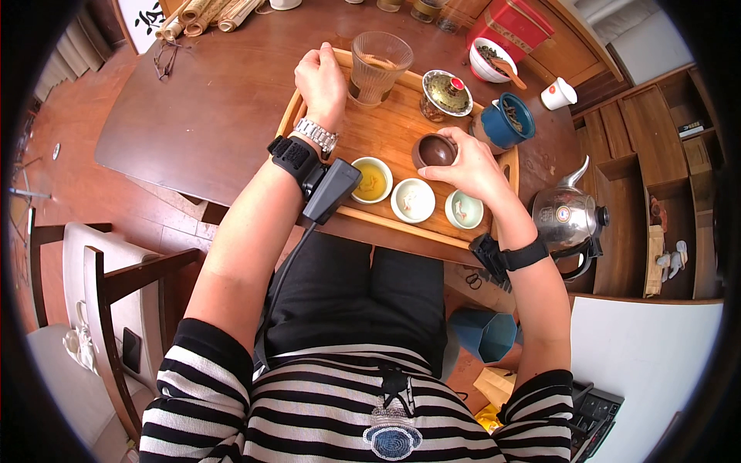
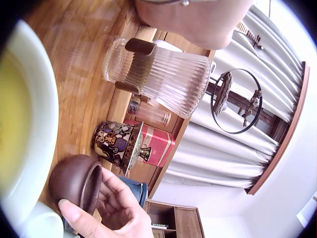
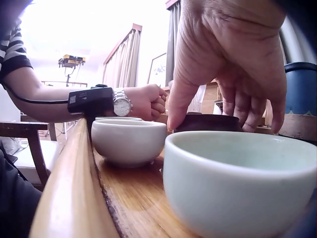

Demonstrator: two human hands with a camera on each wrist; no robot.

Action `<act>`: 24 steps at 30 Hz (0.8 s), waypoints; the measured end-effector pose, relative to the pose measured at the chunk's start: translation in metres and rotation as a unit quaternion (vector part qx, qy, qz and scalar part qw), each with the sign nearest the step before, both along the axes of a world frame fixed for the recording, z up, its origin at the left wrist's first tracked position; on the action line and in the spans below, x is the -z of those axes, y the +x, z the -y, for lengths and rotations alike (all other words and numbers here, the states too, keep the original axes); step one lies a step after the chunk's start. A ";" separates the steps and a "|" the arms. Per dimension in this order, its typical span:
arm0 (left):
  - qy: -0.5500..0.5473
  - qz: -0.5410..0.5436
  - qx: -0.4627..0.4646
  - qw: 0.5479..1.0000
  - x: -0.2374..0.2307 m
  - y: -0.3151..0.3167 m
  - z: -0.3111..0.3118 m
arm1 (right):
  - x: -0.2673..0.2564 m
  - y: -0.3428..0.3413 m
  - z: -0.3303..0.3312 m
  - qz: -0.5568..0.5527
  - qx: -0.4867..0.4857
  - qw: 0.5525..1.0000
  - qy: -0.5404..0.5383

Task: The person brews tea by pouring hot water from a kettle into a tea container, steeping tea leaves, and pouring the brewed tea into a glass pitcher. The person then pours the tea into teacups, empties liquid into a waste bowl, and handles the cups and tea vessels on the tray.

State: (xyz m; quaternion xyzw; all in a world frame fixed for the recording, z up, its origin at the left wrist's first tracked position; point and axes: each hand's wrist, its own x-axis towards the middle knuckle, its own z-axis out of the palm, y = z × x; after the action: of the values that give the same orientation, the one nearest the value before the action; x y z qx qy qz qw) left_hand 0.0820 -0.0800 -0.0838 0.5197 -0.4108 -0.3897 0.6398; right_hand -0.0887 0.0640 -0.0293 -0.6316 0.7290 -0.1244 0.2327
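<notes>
My right hand (image 1: 472, 168) holds a dark brown cup (image 1: 434, 152) between thumb and fingers, on the wooden tray (image 1: 347, 143); the left wrist view shows the cup (image 2: 74, 181) with the thumb on its rim. In front stand three small cups: one with yellow liquid (image 1: 371, 180), a white one (image 1: 413, 201) and a pale green one (image 1: 465, 209). My left hand (image 1: 320, 86) rests at the tray's left edge beside a ribbed glass pitcher (image 1: 378, 68); its fingers (image 3: 158, 103) look curled with nothing visible in them.
A patterned lidded bowl (image 1: 445, 96) stands behind the brown cup. Right of it are a blue pot (image 1: 505, 122), a white paper cup (image 1: 559, 94) and a metal kettle (image 1: 566, 216). At the back are a bowl of dark leaves (image 1: 492, 60) and a red box (image 1: 513, 29).
</notes>
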 end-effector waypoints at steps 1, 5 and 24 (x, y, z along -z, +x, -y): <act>-0.002 0.004 -0.002 1.000 0.000 0.000 0.000 | 0.000 0.000 0.000 0.004 0.007 1.000 0.014; -0.007 0.001 -0.003 1.000 0.004 0.000 0.003 | 0.002 0.001 -0.003 -0.010 0.012 1.000 0.025; -0.010 0.018 -0.018 1.000 0.002 -0.001 0.003 | 0.025 0.067 -0.023 -0.039 -0.186 0.974 -0.122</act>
State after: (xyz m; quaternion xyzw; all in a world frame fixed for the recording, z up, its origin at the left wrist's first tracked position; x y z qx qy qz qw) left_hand 0.0813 -0.0826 -0.0863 0.5272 -0.4169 -0.3649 0.6443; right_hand -0.0218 0.0875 -0.0547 -0.7843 0.5863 -0.1424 0.1446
